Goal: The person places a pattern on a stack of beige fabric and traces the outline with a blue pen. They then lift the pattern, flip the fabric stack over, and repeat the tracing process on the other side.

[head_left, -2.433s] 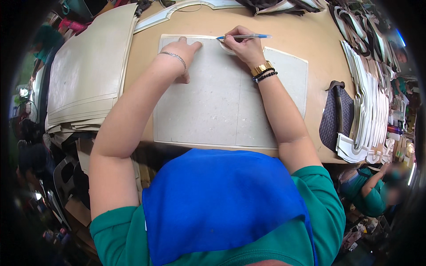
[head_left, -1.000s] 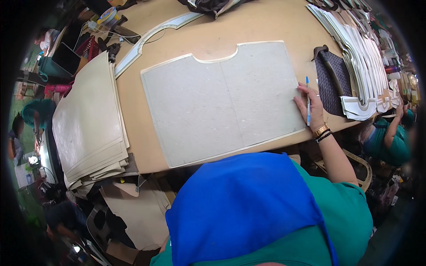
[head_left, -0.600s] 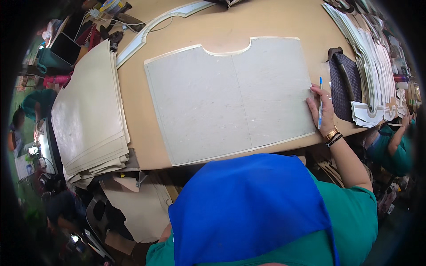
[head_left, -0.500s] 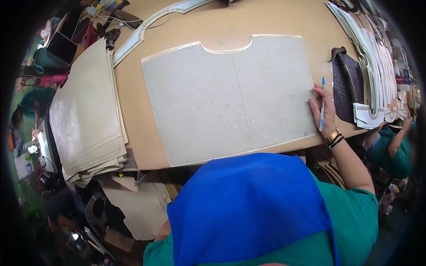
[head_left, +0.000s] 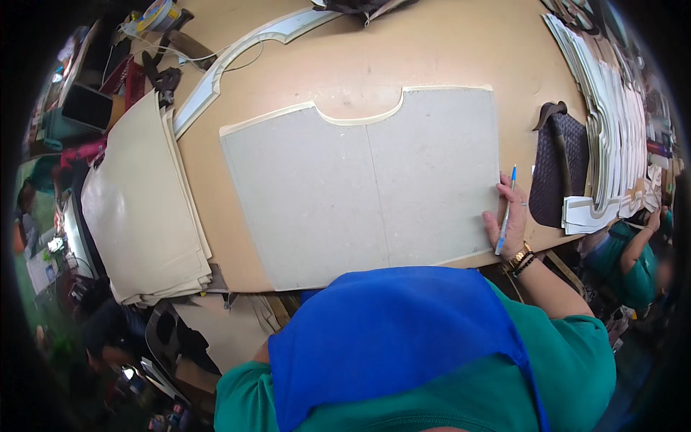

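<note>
A large grey board (head_left: 317, 194) with a curved notch in its far edge lies on the tan table, with a cream layer showing along that edge beneath it. A thin line runs down its middle. My right hand (head_left: 509, 216) rests at the board's right edge, its thumb on the grey surface. A blue-capped clear pen (head_left: 507, 209) is held in that hand, pointing away from me. Of my left arm only a bit shows at the lower left; the left hand is hidden.
Left stands a stack of cream sheets (head_left: 140, 209). A curved white template (head_left: 216, 79) lies behind it. At right are a dark woven piece (head_left: 561, 165) and many upright white patterns (head_left: 612, 137). A dark bundle (head_left: 367, 7) sits at the far edge. Other people work at both sides.
The whole view has shifted, so the table's things sit lower in it and the dark bundle shows more. My body covers more of the board's near edge. The right hand stays at the board's edge.
</note>
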### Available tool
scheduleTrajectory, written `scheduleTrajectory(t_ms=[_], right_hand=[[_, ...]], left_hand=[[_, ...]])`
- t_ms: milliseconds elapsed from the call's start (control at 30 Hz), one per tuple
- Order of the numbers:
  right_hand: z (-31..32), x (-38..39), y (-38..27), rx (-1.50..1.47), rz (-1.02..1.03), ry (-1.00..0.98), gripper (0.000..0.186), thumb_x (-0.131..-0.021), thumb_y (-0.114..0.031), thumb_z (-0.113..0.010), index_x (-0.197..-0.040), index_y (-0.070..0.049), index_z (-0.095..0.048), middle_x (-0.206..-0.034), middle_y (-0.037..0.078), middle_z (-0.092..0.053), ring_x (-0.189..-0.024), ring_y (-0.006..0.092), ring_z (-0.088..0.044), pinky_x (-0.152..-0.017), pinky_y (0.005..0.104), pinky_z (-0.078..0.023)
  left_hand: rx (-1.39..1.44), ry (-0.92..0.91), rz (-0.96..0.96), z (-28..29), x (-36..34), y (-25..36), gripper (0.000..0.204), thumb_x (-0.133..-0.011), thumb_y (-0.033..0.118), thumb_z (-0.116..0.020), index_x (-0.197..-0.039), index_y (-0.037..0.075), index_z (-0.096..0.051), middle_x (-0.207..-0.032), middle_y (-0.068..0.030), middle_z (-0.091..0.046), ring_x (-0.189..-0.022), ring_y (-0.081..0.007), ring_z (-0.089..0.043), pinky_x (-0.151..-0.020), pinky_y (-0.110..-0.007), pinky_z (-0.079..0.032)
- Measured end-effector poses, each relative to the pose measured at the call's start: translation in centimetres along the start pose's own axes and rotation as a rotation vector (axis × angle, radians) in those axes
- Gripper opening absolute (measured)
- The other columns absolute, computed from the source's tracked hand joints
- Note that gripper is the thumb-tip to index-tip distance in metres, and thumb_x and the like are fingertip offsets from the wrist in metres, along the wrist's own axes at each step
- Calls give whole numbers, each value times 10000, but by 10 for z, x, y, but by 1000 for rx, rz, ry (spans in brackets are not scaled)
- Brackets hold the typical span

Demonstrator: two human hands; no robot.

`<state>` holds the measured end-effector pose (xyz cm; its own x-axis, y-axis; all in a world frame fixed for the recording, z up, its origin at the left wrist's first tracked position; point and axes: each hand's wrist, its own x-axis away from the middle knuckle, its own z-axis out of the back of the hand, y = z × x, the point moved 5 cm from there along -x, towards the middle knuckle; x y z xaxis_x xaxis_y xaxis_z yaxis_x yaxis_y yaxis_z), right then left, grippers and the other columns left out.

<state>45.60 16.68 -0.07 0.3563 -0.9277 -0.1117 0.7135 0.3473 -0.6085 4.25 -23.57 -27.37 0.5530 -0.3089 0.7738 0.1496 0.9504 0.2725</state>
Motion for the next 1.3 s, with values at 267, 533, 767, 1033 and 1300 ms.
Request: scheduleTrajectory(t_ms=[267, 533, 767, 1033, 1300], right_hand=[[8, 2, -15, 89, 62, 18, 589, -721, -201, -767, -1222, -62, -489, -1311, 190, -504, -1179, 351, -475, -1004, 431, -377], [1, 1, 3, 24, 133, 178, 481, -783, -223, -741, -1188, -52, -545, -1227, 147, -571, -1096, 284, -544, -958, 368, -432], [5, 6, 2, 4, 106, 237, 395, -794, -220, -736, -1127, -65, -591, -1158, 126, -614, -1056, 281, -564, -933, 350, -452], [6, 6, 3, -6, 123, 290, 324, -782, -179, -738, -1055, -45, -624, -1080, 114, -652, -978, 265, -590, -878, 347, -472], [5, 2, 7, -95, 63, 308, 311, -764, -138, -748, -1035, -38, -632, -1051, 119, -658, -959, 248, -597, -863, 328, -476]], left_hand=[[96, 47, 14, -4, -5, -8, 238, -857, 201, -621, -1047, 59, -600, -938, -146, -534, -895, -330, -526, -797, -431, -414], [210, 96, -30, -21, -31, -56, 205, -876, 185, -601, -1023, 42, -605, -876, -149, -545, -835, -323, -543, -757, -407, -432], [276, 193, -168, -3, -33, -59, 182, -894, 171, -583, -1002, 27, -609, -822, -151, -555, -783, -316, -557, -721, -385, -448], [219, 471, -923, 85, 61, 94, 164, -907, 150, -567, -957, 2, -619, -751, -150, -571, -733, -307, -572, -657, -352, -461], [-51, 752, -1357, 164, 158, 230, 156, -881, 131, -582, -999, 49, -640, -951, -157, -606, -871, -332, -581, -786, -407, -450]])
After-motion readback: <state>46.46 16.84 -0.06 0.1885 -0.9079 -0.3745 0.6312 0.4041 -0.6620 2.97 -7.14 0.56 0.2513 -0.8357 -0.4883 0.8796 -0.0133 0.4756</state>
